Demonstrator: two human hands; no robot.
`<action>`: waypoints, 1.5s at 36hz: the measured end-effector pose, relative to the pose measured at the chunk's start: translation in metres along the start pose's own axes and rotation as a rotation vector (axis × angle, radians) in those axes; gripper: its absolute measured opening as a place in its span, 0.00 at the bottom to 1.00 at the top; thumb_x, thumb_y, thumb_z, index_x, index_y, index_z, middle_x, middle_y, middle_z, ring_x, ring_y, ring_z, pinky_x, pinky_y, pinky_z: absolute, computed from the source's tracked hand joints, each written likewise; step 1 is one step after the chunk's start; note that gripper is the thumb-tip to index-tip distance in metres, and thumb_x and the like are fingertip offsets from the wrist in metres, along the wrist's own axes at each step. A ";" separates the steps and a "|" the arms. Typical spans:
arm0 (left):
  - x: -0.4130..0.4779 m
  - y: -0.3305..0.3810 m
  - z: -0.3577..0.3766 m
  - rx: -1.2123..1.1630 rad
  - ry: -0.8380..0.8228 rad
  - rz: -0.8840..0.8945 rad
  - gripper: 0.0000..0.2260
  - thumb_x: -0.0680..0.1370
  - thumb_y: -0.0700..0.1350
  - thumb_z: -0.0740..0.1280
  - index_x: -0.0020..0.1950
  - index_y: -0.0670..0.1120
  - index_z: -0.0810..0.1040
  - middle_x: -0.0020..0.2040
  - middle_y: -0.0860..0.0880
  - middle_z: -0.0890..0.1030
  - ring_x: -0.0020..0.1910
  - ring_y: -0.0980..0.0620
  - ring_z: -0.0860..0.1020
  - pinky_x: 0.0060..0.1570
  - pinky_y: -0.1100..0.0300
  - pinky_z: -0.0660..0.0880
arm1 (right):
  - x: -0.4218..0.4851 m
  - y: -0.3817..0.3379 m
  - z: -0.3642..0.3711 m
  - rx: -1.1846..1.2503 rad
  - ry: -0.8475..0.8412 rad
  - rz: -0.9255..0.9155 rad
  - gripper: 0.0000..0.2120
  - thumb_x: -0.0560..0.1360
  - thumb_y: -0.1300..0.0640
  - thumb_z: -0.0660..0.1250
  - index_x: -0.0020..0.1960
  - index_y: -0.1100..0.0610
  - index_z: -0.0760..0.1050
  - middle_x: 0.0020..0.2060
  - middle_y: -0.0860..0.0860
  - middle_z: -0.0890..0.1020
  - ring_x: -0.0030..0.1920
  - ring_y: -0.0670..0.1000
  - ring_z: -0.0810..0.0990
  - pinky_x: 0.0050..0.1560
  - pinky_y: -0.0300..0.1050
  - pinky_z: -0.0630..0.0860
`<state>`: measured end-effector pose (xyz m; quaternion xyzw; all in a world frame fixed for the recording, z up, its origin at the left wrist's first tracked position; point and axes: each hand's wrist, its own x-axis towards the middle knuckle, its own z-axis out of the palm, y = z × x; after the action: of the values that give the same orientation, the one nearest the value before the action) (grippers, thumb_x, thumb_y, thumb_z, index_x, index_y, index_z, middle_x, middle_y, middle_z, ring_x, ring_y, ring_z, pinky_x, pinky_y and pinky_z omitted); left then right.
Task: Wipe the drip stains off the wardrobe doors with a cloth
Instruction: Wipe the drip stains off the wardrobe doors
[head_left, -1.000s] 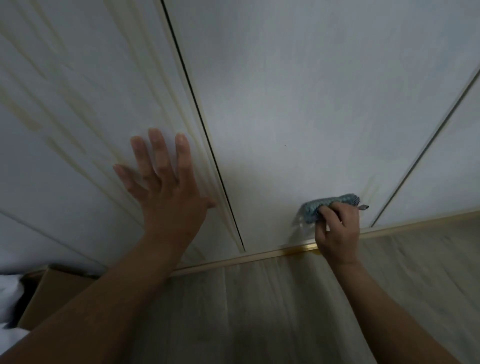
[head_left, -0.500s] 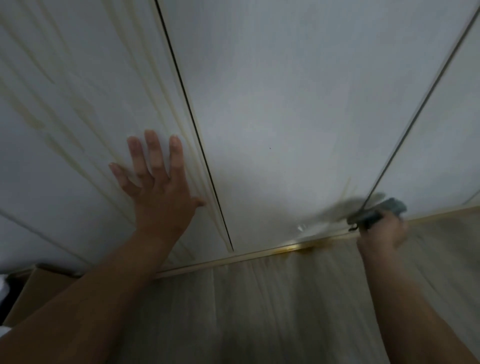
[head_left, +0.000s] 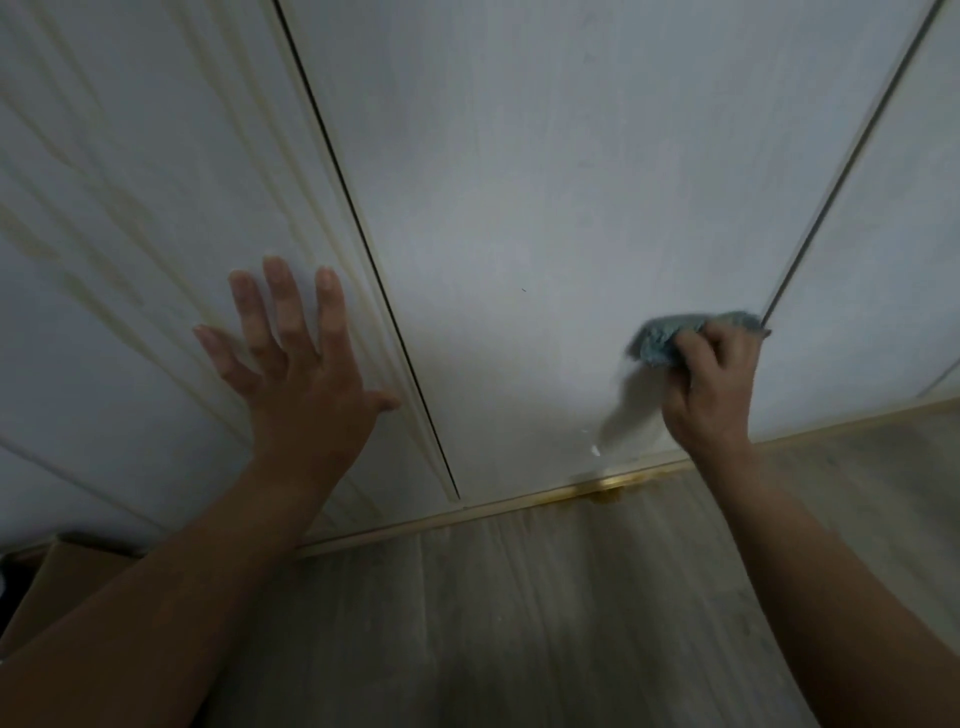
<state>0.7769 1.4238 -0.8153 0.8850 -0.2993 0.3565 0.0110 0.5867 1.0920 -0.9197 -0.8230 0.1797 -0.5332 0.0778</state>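
Observation:
White wardrobe doors fill the upper view. The left door (head_left: 130, 234) carries several yellowish drip stains (head_left: 332, 244) running down it, thickest along its right edge. My left hand (head_left: 296, 364) presses flat on that door with fingers spread. The middle door (head_left: 545, 208) looks mostly clean. My right hand (head_left: 711, 384) grips a bunched blue cloth (head_left: 670, 338) and holds it against the lower right part of the middle door, close to the dark seam with the right door (head_left: 893, 234).
A gold-coloured bottom rail (head_left: 519, 506) runs under the doors, with a yellow-brown stain (head_left: 608, 493) on it. Pale wood-look floor (head_left: 545, 623) lies below. A cardboard box (head_left: 62, 577) sits at the lower left beside the wardrobe.
My right hand swept the cloth right to the seam near the rail, then came back up and left onto the middle door. My left hand stayed pressed on the left door.

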 end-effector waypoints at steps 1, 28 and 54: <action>-0.001 0.000 0.000 0.002 0.002 0.001 0.70 0.56 0.69 0.77 0.83 0.44 0.38 0.81 0.31 0.49 0.79 0.25 0.50 0.69 0.20 0.48 | -0.020 0.006 0.005 -0.012 -0.073 -0.006 0.10 0.74 0.67 0.63 0.55 0.61 0.73 0.48 0.61 0.73 0.48 0.62 0.71 0.51 0.56 0.69; 0.000 -0.005 0.002 -0.003 0.053 -0.008 0.62 0.65 0.77 0.69 0.83 0.42 0.45 0.78 0.25 0.55 0.75 0.20 0.56 0.66 0.18 0.53 | -0.173 0.075 0.028 -0.164 -0.620 0.484 0.15 0.74 0.63 0.66 0.60 0.61 0.81 0.49 0.62 0.79 0.49 0.65 0.78 0.48 0.55 0.76; -0.006 -0.015 0.017 -0.129 0.063 0.098 0.54 0.73 0.73 0.66 0.83 0.47 0.38 0.77 0.27 0.53 0.72 0.17 0.56 0.60 0.13 0.54 | -0.195 0.044 0.088 -0.263 -1.105 0.719 0.16 0.83 0.50 0.60 0.70 0.46 0.76 0.55 0.57 0.79 0.56 0.61 0.79 0.53 0.51 0.76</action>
<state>0.7920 1.4357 -0.8286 0.8552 -0.3638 0.3643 0.0598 0.5852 1.1191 -1.1362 -0.8666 0.4397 0.0520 0.2300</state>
